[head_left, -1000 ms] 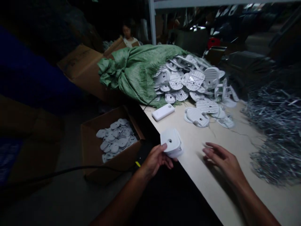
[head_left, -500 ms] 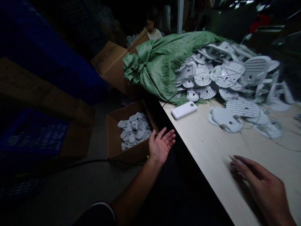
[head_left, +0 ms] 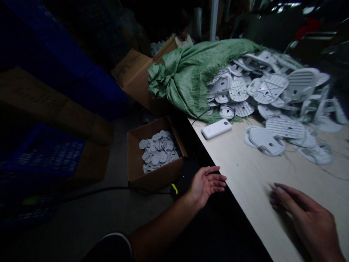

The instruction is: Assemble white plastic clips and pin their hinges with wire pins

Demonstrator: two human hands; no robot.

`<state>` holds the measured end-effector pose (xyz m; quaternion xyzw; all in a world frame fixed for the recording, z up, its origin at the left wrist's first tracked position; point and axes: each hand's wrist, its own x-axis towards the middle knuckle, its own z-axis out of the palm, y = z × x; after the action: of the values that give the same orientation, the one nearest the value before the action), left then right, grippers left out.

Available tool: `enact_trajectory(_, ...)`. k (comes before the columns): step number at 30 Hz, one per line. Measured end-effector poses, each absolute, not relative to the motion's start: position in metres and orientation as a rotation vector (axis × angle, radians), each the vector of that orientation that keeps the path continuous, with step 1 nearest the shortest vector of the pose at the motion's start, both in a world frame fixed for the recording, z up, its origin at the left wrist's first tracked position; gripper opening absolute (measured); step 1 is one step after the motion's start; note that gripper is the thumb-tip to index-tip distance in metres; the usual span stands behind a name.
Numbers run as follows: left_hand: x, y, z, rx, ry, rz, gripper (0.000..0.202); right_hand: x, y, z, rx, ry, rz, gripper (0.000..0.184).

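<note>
My left hand hangs open and empty just off the near edge of the pale table, fingers spread toward it. Beside and below it, a cardboard box on the floor holds several flat white plastic pieces. My right hand lies flat on the tabletop with its fingers stretched out, holding nothing. Farther back, a big heap of white plastic plates spills out of a green woven sack. A white power bank with a cable lies in front of the sack.
A black cable runs across the floor to a dark tool by the box. Cardboard boxes and a blue crate stand to the left. A person sits far back behind the sack.
My left hand held a white plastic piece a second ago; it is now empty, swung out over the box and came back toward the table edge. The view shifted left.
</note>
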<state>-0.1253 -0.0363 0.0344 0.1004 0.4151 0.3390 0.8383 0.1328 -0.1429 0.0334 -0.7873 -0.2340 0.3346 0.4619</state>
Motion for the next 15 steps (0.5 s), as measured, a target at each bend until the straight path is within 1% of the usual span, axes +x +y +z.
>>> enact_trajectory(5, -0.138, -0.046, 0.034, 0.316, 0.937, 0.706, 0.038, 0.141, -0.133, 0.031, -1.858, -0.471, 1.021, 0.068)
enact_trajectory(8, -0.148, -0.055, 0.034, 0.402, 0.984, 0.725, 0.038, 0.152, -0.123, 0.025, -1.782, -0.524, 1.088, 0.069)
enact_trajectory(10, -0.154, -0.061, 0.035, 0.478, 1.005, 0.736, 0.044, 0.161, -0.114, 0.023, -1.802, -0.714, 0.976, 0.065)
enact_trajectory(15, -0.163, -0.071, 0.034, 0.641, 1.053, 0.658, 0.059, 0.187, -0.075, 0.038, -1.983, -1.251, 0.378, 0.050)
